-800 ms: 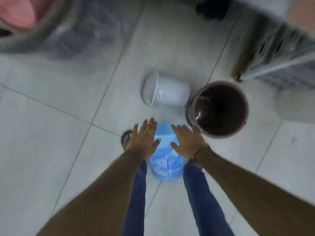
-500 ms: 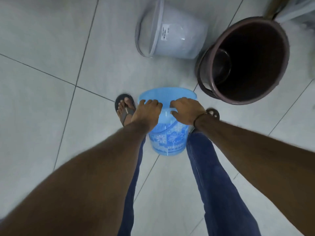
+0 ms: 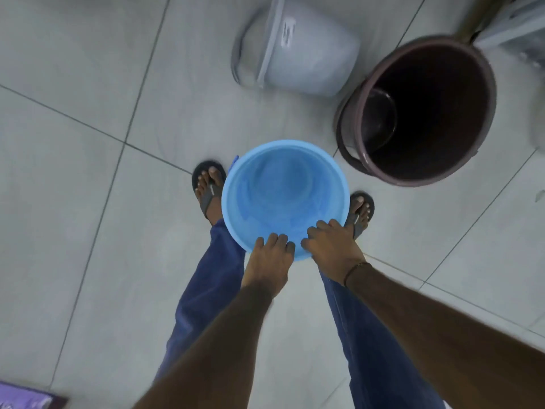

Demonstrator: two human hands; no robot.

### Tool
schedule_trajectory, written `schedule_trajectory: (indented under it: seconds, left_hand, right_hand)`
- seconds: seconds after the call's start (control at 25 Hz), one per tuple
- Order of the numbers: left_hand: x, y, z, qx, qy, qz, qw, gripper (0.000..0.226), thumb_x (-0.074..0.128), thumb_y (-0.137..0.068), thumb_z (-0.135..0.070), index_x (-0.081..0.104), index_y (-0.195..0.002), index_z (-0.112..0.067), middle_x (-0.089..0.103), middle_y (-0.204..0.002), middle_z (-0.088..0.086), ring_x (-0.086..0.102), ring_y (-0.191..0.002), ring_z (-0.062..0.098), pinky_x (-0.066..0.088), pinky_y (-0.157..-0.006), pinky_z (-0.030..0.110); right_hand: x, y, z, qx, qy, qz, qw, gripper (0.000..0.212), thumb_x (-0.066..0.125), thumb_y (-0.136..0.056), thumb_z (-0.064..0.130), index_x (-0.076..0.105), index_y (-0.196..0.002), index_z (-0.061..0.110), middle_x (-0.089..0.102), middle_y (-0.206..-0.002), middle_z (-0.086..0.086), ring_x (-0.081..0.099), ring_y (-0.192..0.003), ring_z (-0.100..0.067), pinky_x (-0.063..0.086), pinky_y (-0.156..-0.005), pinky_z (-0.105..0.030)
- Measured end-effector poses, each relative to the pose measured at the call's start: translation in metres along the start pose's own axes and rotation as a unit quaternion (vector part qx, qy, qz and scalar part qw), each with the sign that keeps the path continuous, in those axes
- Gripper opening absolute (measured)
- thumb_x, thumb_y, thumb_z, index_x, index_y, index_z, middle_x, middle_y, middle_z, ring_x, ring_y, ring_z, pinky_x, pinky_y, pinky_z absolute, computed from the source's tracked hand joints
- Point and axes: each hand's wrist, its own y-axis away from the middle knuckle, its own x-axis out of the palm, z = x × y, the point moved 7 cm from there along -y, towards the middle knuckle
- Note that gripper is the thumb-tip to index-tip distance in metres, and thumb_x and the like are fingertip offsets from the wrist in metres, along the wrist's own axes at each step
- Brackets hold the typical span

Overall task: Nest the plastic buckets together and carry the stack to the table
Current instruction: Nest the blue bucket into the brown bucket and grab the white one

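A light blue plastic bucket (image 3: 283, 190) hangs upright between my feet, its empty mouth facing the camera. My left hand (image 3: 269, 258) and my right hand (image 3: 330, 246) both grip its near rim, side by side. A large dark brown bucket (image 3: 424, 110) stands open on the floor to the right and beyond, with a smaller dark item inside at its bottom. A white bucket (image 3: 303, 48) lies on its side further back, mouth toward the left.
Grey tiled floor all around. My sandalled feet (image 3: 211, 190) flank the blue bucket. A grey furniture leg and frame (image 3: 483, 19) stand at the top right behind the brown bucket. A purple object (image 3: 23, 399) shows at the bottom left corner.
Both hands closed on the blue bucket's rim and raised it off the floor toward the camera; its mouth now faces up at me. The view tilted further down.
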Motion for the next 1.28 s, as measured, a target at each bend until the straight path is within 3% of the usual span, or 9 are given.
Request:
schedule_trajectory:
  seconds: [0.2,0.48,0.6,0.68,0.76,0.84,1.0,1.12,1.28]
  left_hand:
    - [0.007,0.005,-0.011,-0.036,0.016,-0.014,0.999,0.023,0.067,-0.078,-0.014,0.059,-0.100,-0.012,0.059,-0.095,0.006,0.055,-0.088,0.025,0.044,-0.076,0.040]
    - [-0.128,-0.009,0.034,-0.131,0.091,-0.121,0.980,0.029,0.073,-0.075,-0.021,0.064,-0.100,-0.010,0.064,-0.097,0.009,0.060,-0.084,0.029,0.050,-0.071,0.044]
    - [-0.182,-0.056,0.087,-0.230,0.207,-0.195,0.931,0.025,0.068,-0.081,-0.020,0.064,-0.102,-0.008,0.063,-0.097,0.010,0.060,-0.088,0.033,0.050,-0.070,0.045]
    - [-0.194,-0.100,0.126,-0.294,0.324,-0.221,0.872,0.037,0.062,-0.089,-0.022,0.057,-0.121,-0.006,0.059,-0.117,0.014,0.056,-0.106,0.035,0.049,-0.082,0.047]
    - [-0.181,-0.159,0.164,-0.317,0.420,-0.219,0.822,0.055,0.059,-0.091,-0.025,0.042,-0.139,-0.005,0.048,-0.139,0.014,0.047,-0.124,0.034,0.044,-0.097,0.047]
    - [-0.168,-0.208,0.194,-0.293,0.467,-0.217,0.806,0.060,0.061,-0.091,-0.026,0.038,-0.143,-0.007,0.045,-0.146,0.013,0.044,-0.131,0.032,0.040,-0.106,0.044]
    - [-0.160,-0.239,0.214,-0.209,0.401,-0.216,0.865,0.020,0.058,-0.091,-0.022,0.068,-0.106,-0.011,0.073,-0.104,0.012,0.065,-0.096,0.034,0.054,-0.085,0.041]
    - [-0.198,-0.206,0.208,-0.145,0.281,-0.274,0.908,0.014,0.061,-0.088,-0.015,0.070,-0.095,-0.008,0.074,-0.088,0.013,0.066,-0.081,0.035,0.054,-0.076,0.040]
    - [-0.213,-0.168,0.207,-0.083,0.155,-0.289,0.941,0.016,0.070,-0.080,-0.012,0.074,-0.095,-0.010,0.076,-0.086,0.008,0.068,-0.079,0.030,0.052,-0.086,0.040]
  right_hand:
    - [0.007,0.015,-0.003,-0.008,-0.008,-0.004,1.000,0.026,0.080,-0.055,0.010,0.069,-0.078,0.018,0.062,-0.068,-0.005,0.061,-0.069,-0.027,0.046,-0.062,-0.038]
    - [-0.130,0.026,-0.073,0.048,0.023,-0.048,0.997,0.041,0.074,-0.056,0.008,0.067,-0.096,0.018,0.066,-0.075,-0.003,0.063,-0.073,-0.026,0.049,-0.070,-0.040]
    - [-0.204,-0.031,-0.116,0.045,0.042,-0.132,0.989,0.048,0.065,-0.072,0.009,0.057,-0.119,0.016,0.067,-0.101,-0.007,0.061,-0.098,-0.030,0.045,-0.090,-0.045]
    - [-0.243,-0.083,-0.140,0.049,0.055,-0.173,0.982,0.055,0.052,-0.082,0.007,0.044,-0.136,0.013,0.058,-0.128,-0.013,0.049,-0.122,-0.034,0.034,-0.107,-0.050]
    - [-0.264,-0.153,-0.164,0.055,0.109,-0.173,0.977,0.057,0.038,-0.090,0.011,0.031,-0.146,0.011,0.042,-0.147,-0.015,0.033,-0.138,-0.033,0.021,-0.115,-0.054]
    - [-0.265,-0.208,-0.180,0.046,0.210,-0.122,0.969,0.052,0.037,-0.097,0.021,0.030,-0.147,0.014,0.034,-0.153,-0.013,0.025,-0.143,-0.031,0.015,-0.116,-0.057]
    - [-0.261,-0.242,-0.193,0.012,0.297,-0.043,0.954,0.028,0.049,-0.093,0.019,0.058,-0.120,0.017,0.061,-0.125,-0.009,0.050,-0.121,-0.029,0.024,-0.113,-0.055]
    - [-0.284,-0.219,-0.189,-0.019,0.253,-0.113,0.961,0.019,0.057,-0.084,0.009,0.067,-0.096,0.020,0.069,-0.098,-0.005,0.059,-0.101,-0.028,0.029,-0.111,-0.053]
    - [-0.279,-0.186,-0.171,-0.055,0.176,-0.204,0.961,0.014,0.067,-0.071,0.006,0.069,-0.076,0.019,0.070,-0.076,-0.005,0.063,-0.084,-0.030,0.046,-0.097,-0.051]
